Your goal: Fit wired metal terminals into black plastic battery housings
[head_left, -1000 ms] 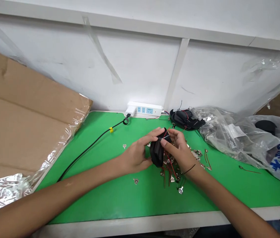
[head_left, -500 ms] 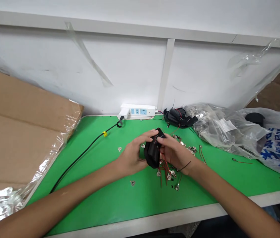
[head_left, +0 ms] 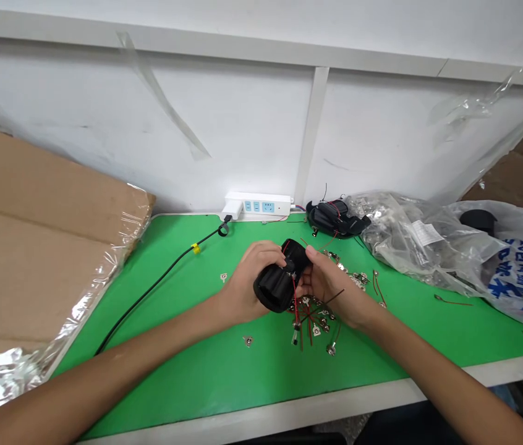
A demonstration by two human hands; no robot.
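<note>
Both of my hands hold one black plastic housing (head_left: 276, 288) above the green table top. My left hand (head_left: 248, 281) wraps its left side, fingers curled over the upper part. On the right side, my right hand (head_left: 329, 284) grips it with the thumb near its top edge and the other fingers partly hidden behind it. Red and dark wires (head_left: 295, 296) hang from the housing. Under and beside my right hand lies a pile of small metal contacts with red wires (head_left: 316, 330). Two loose contacts, one of them a three-pointed metal piece (head_left: 248, 340), lie left of the pile.
More black wired housings (head_left: 335, 217) lie at the back by a white power strip (head_left: 261, 206) with a black cable (head_left: 159, 281). Clear plastic bags (head_left: 410, 241) cover the right rear. A cardboard box (head_left: 48, 228) wrapped in film stands at the left.
The housing has been turned, so its wider, rounded face now shows. Its wires hang lower in front of the pile. Both hands still grip it.
</note>
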